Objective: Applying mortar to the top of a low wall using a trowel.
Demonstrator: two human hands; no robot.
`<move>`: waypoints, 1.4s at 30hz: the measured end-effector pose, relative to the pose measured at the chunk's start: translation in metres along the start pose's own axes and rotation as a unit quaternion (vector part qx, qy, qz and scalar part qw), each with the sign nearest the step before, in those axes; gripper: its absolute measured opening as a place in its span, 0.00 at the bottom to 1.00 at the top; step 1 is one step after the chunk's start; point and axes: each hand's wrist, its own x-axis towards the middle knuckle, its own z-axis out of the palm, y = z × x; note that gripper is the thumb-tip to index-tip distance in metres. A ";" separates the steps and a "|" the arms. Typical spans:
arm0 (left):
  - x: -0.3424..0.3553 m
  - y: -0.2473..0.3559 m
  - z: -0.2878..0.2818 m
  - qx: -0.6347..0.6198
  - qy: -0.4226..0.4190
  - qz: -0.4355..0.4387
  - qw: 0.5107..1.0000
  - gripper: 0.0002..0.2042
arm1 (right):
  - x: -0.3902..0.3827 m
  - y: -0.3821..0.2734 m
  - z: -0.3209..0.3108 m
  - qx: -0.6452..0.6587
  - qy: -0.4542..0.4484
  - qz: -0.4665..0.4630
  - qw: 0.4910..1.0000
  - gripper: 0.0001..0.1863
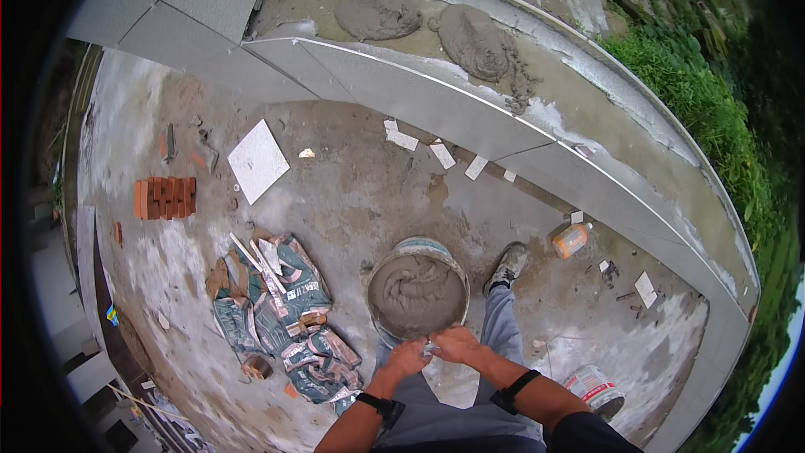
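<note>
A bucket (464,273) full of wet grey mortar (418,292) stands in front of me, the mortar's surface swirled. At its near rim my left hand (410,357) and my right hand (455,344) are closed side by side, nearly touching. A small pale piece shows between the fingers, too little of it to name. Whether it belongs to the bucket, I cannot tell. Beyond the bucket, two heaps of mortar, a left one (377,17) and a right one (478,42), lie on top of the low tiled wall (402,80).
Crumpled bags (289,294) lie left of the bucket, with stacked red bricks (165,198) and a white square tile (258,161) farther off. An orange-labelled bottle (571,240) stands near the wall. A white pail (594,387) lies tipped beside my right arm. Tile offcuts (442,155) line the wall's foot.
</note>
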 end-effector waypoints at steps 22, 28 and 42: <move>0.030 0.053 -0.073 0.024 -0.016 0.080 0.996 0.18 | -0.011 0.015 -0.064 0.138 0.057 0.046 0.988 0.16; 0.051 0.111 -0.085 0.071 -0.066 0.094 0.991 0.19 | -0.053 0.035 -0.085 0.166 0.117 0.113 0.973 0.17; 0.098 0.159 -0.044 0.318 -0.080 0.134 0.935 0.19 | -0.132 0.103 -0.053 0.170 0.278 0.066 0.943 0.27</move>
